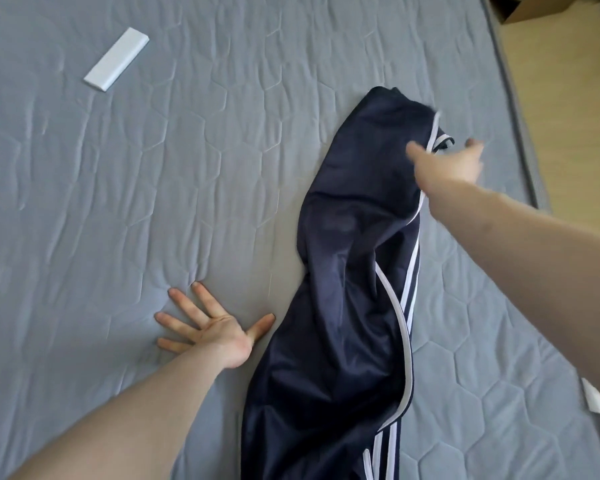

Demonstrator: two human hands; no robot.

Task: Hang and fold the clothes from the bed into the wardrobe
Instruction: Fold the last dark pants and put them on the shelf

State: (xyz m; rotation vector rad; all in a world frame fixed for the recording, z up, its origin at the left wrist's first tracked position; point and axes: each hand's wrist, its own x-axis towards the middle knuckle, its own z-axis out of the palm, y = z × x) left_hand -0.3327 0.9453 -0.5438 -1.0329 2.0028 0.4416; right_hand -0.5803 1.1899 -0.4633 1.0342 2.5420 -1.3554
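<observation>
At the far left a flat white box [116,59] lies on the grey quilted mattress [101,188], well apart from everything else; it is closed, so its contents cannot be told. Nearer the middle, the left hand [210,332] presses palm-down on the bare quilt with its fingers spread straight and holding nothing, its thumb just beside the edge of the garment. Next comes the task's thing, the navy track pants [343,289] with white side stripes, lying lengthwise on the bed from the bottom of the view up toward the far side, twisted and rumpled, the striped seam curling along the right edge. The right hand [447,164] is over the far end of the pants, blurred by motion; thumb and fingers seem spread, but whether they pinch the cloth there I cannot tell. The step in hand looks like laying the pants flat for folding. To do it well, the far end should be drawn out straight, the twist in the leg taken out so the stripes run in one line, and the left palm moved onto the fabric to hold it while the right smooths the creases outward. At the upper right corner, past the mattress edge, an open cardboard box [530,6] stands on the wooden floor [568,81]; its inside does not show. A small white tag [596,398] lies at the bed's right edge.
</observation>
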